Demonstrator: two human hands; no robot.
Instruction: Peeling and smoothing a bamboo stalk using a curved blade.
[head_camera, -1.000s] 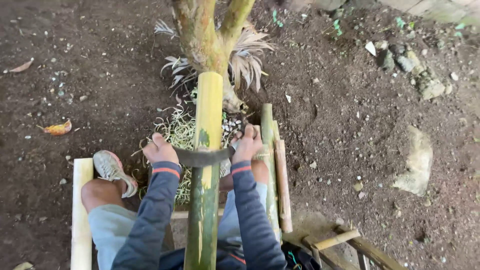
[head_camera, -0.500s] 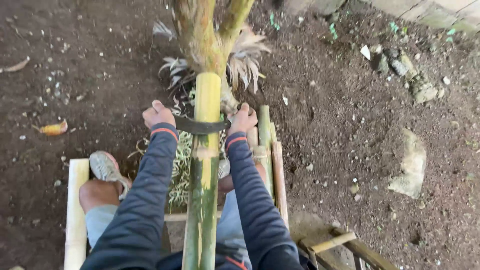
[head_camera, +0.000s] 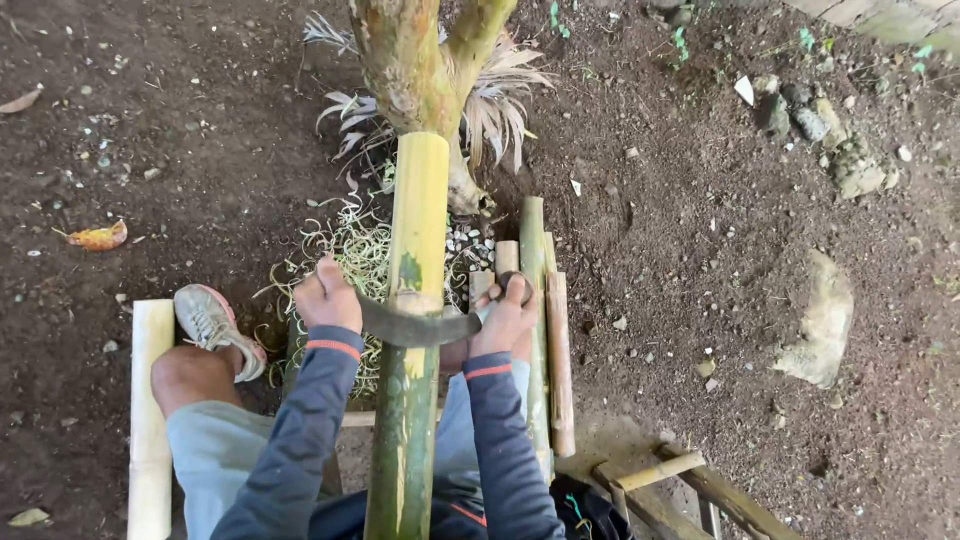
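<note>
Bamboo pole (head_camera: 415, 300): smooth, yellow-green, butted against the tree trunk (head_camera: 420, 60), near end cut off by the frame. Curved dark metal blade (head_camera: 415, 325) lies across the pole. Left hand (head_camera: 325, 298) fisted on the blade's left end, right hand (head_camera: 505, 315) fisted on its right end; handles hidden. Curly pale shavings (head_camera: 350, 250) left of the pole, split bamboo strips (head_camera: 545, 330) right of it.

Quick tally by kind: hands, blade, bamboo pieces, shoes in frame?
Hands: 2, left hand and right hand, each gripping an end of the blade
Curved blade: 1
Bamboo pole being scraped: 1
Pale bamboo piece at left: 1
Split bamboo strips at right: about 4
Shoe: 1
Total: about 10
</note>
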